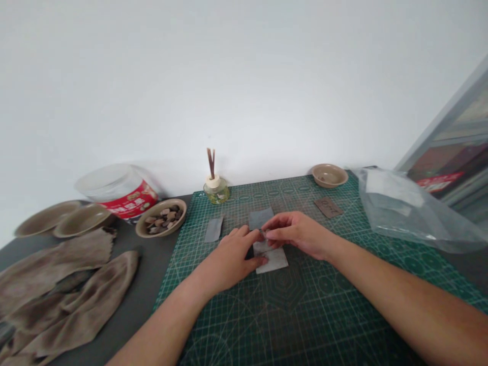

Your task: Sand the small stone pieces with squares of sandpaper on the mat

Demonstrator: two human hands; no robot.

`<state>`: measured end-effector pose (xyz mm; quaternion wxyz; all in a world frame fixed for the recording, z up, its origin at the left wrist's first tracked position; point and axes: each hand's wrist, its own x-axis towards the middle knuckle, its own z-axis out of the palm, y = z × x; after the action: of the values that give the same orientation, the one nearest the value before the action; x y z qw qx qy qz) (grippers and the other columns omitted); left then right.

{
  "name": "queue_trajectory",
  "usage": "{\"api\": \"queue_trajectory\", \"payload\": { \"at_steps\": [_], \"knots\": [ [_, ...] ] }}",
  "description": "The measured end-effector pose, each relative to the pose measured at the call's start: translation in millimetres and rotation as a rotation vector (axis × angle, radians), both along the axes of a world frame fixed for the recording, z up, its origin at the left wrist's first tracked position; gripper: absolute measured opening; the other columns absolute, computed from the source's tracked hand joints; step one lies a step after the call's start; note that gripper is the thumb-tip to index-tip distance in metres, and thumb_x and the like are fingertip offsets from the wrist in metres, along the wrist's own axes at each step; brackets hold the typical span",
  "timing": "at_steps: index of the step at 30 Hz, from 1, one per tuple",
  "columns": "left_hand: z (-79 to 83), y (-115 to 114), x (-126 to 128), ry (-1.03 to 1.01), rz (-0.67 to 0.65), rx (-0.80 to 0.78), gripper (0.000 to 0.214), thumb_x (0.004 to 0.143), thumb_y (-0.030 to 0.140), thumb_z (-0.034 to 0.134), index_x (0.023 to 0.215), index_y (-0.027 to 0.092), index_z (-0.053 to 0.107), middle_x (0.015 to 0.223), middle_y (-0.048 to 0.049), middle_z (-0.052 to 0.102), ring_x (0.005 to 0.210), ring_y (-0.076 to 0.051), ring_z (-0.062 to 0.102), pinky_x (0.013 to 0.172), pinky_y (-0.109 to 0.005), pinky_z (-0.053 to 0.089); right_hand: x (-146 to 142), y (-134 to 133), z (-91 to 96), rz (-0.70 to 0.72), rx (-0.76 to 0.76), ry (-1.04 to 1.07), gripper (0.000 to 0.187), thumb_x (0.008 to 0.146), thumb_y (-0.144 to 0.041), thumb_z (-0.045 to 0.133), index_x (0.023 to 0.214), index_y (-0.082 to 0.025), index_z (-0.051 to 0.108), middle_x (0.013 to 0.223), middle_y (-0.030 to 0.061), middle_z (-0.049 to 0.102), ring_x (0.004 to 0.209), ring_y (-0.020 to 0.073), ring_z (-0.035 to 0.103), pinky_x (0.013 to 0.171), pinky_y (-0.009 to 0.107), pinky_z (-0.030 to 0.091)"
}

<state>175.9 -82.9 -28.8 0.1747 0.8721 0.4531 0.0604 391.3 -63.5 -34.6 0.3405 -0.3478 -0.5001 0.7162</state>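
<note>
My left hand (238, 253) is closed on a pale grey piece of sandpaper (276, 260) lying on the green cutting mat (236, 310); its thumb rests on the paper and its forefinger meets my right fingertips. From the right, my right hand (295, 233) pinches at the paper's upper end, but anything small between those fingers is too blurred to make out. A darker grey square of sandpaper (261, 217) lies just beyond both hands. Left of them is another grey piece (214, 230) with a curled edge. A brown piece with marks on it (328, 207) lies to the right.
A bowl of stones (162, 218) stands left of the mat, beside a red-labelled plastic tub (118, 190) and tan bowls (48, 217). Brown cloths (99, 300) lie in front. A reed diffuser (216, 189), a small bowl (330, 176) and a clear plastic bag (412, 213) sit farther back.
</note>
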Motion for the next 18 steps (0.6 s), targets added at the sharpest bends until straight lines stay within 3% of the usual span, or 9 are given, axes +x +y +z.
{"api": "queue_trajectory", "payload": {
  "at_steps": [7, 13, 18],
  "knots": [
    [0.1, 0, -1, 0.002, 0.0, 0.002, 0.039, 0.087, 0.047, 0.06, 0.121, 0.027, 0.057, 0.107, -0.0061, 0.055, 0.103, -0.026, 0.052, 0.086, -0.038, 0.044, -2, -7, 6.2, 0.015, -0.086, 0.165, 0.024, 0.074, -0.02, 0.075, 0.097, -0.013, 0.072, 0.092, 0.0074, 0.073, 0.076, 0.0153, 0.07, 0.072, 0.029, 0.057],
    [0.0, -1, 0, -0.007, 0.022, -0.002, 0.043, 0.089, 0.04, 0.057, 0.13, 0.029, 0.052, 0.105, -0.0059, 0.055, 0.098, -0.025, 0.053, 0.082, -0.036, 0.043, -1, -11, 12.2, 0.189, -0.131, 0.197, 0.038, 0.069, -0.014, 0.077, 0.106, -0.012, 0.072, 0.096, 0.0075, 0.073, 0.083, 0.0165, 0.071, 0.083, 0.031, 0.055],
    [2.1, -1, 0, 0.021, -0.002, 0.0, 0.024, 0.086, 0.03, 0.059, 0.109, 0.025, 0.06, 0.103, -0.0051, 0.055, 0.098, -0.024, 0.052, 0.082, -0.034, 0.042, 0, -13, 14.1, 0.288, -0.13, 0.107, 0.04, 0.067, -0.02, 0.081, 0.105, -0.013, 0.072, 0.092, 0.007, 0.074, 0.085, 0.0195, 0.071, 0.08, 0.033, 0.054]
  ]
}}
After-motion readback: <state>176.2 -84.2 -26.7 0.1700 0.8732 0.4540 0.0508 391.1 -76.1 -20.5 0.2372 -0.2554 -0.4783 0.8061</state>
